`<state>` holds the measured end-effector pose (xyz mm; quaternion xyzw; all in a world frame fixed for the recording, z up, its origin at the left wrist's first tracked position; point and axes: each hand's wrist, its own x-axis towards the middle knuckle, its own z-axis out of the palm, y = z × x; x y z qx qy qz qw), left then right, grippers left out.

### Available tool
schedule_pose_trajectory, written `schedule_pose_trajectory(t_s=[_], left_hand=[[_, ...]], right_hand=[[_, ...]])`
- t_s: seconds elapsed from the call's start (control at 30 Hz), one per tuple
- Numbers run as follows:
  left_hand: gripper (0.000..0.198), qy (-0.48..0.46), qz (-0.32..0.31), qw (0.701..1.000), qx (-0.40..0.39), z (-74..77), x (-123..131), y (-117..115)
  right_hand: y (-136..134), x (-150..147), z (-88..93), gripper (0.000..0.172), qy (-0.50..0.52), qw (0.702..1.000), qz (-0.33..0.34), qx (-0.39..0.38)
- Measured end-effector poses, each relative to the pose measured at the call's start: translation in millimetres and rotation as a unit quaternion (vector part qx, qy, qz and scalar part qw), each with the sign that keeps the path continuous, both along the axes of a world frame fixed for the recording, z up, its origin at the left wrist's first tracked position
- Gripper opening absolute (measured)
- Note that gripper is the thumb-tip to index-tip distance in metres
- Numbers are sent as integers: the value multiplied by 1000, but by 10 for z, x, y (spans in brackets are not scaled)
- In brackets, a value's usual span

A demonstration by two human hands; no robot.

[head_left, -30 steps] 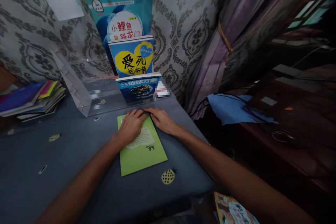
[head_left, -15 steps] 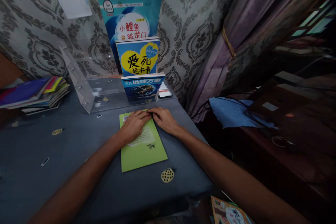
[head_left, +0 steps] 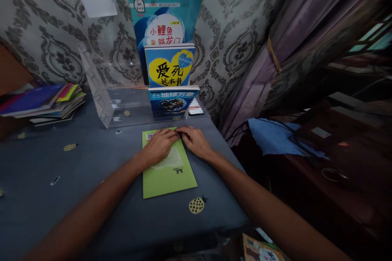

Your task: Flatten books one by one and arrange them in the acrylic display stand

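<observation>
A green book (head_left: pixel 168 183) lies on the cloth-covered table, its barcode at the far left corner. Across its upper part rests my left hand (head_left: pixel 159 143), fingers stretched over the cover toward the far right corner. My right hand (head_left: pixel 196 140) is at that same corner, its bent fingers closed on the book's edge; the thumb is partly hidden. The fingertips of both hands nearly meet there. Just beyond the book stands a clear acrylic rack (head_left: pixel 130 121) with several books in tiers, the lowest being a blue book with an earth picture (head_left: pixel 170 106).
A stack of colourful books (head_left: pixel 45 100) sits at the left. Beside the rack is a small white triangular object (head_left: pixel 196 107), partly blurred out. Right of the table edge are a blue cloth (head_left: pixel 272 136) and dark cables. Another book (head_left: pixel 263 248) lies below the table's front edge.
The camera view has shifted slightly, so the rack and books appear further right. Both hands stay at the green book's far end with hardly any movement.
</observation>
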<state>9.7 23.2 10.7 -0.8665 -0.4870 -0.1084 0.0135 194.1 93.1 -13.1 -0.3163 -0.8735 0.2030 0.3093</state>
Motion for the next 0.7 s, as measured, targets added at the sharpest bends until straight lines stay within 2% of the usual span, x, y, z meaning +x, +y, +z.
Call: schedule_pose_trajectory(t_s=[0.2, 0.37, 0.7], left_hand=[[40, -24, -19, 999, 12, -38, -26, 10], [35, -40, -58, 997, 15, -13, -37, -17], [33, -52, -60, 997, 17, 6, -41, -34]], right_hand=[[-82, 36, -14, 40, 24, 1000, 1, -8], [-168, 88, -10, 40, 31, 999, 5, -9], [-178, 104, 0, 42, 18, 1000, 1, -18]])
